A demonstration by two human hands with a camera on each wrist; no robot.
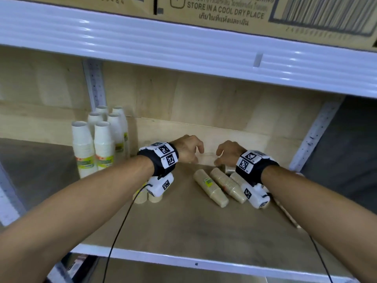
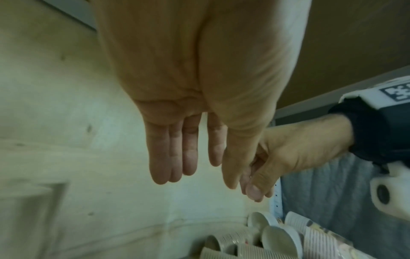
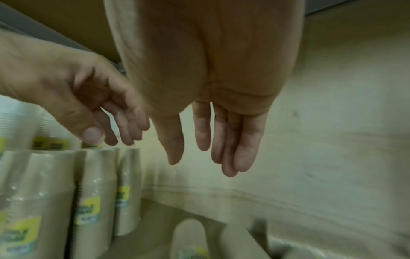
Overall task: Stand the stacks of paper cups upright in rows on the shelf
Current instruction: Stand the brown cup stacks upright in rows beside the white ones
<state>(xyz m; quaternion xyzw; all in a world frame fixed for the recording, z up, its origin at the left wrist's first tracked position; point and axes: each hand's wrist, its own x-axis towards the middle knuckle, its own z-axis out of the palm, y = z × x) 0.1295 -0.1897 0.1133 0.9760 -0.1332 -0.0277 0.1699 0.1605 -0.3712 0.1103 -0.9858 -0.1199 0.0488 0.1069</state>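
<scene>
Several white cup stacks stand upright in rows at the shelf's back left. Brown cup stacks lie on their sides on the shelf board, right of centre; more brown stacks stand upright under my left wrist. Both hands hover side by side above the board near the back wall. My left hand hangs with relaxed straight fingers and holds nothing. My right hand is just as relaxed, its fingers hanging over the lying stacks, empty.
The white shelf above carries a cardboard box and hangs low over my hands. Metal uprights flank the bay. A plywood back wall closes it. Bare board lies toward the front edge.
</scene>
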